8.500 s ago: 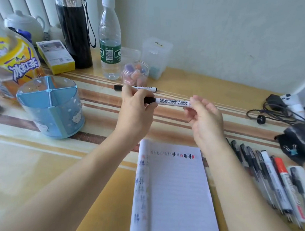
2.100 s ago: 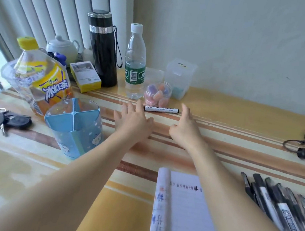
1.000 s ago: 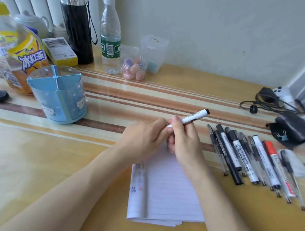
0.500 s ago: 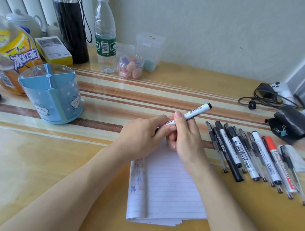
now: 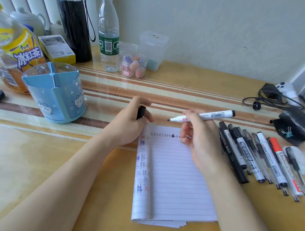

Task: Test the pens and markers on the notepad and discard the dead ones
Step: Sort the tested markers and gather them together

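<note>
Our notepad (image 5: pixel 175 175) lies flat between our forearms; it is light and floppy and will likely slide under a stroke. The row of pens (image 5: pixel 257 157) lies just right of it. Our right hand (image 5: pixel 200 139) pinches the marker (image 5: pixel 212 115) near its front, a stiff, light, smooth barrel, with the bare tip in the air near the pad's top edge. Our left hand (image 5: pixel 127 125) curls round the small cap (image 5: pixel 141 112).

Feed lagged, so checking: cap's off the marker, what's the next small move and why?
Probably lower the tip of the whiteboard marker onto the notepad and scribble: the left hand holds its cap, and the right hand holds it bare-tipped, off the page.
</note>
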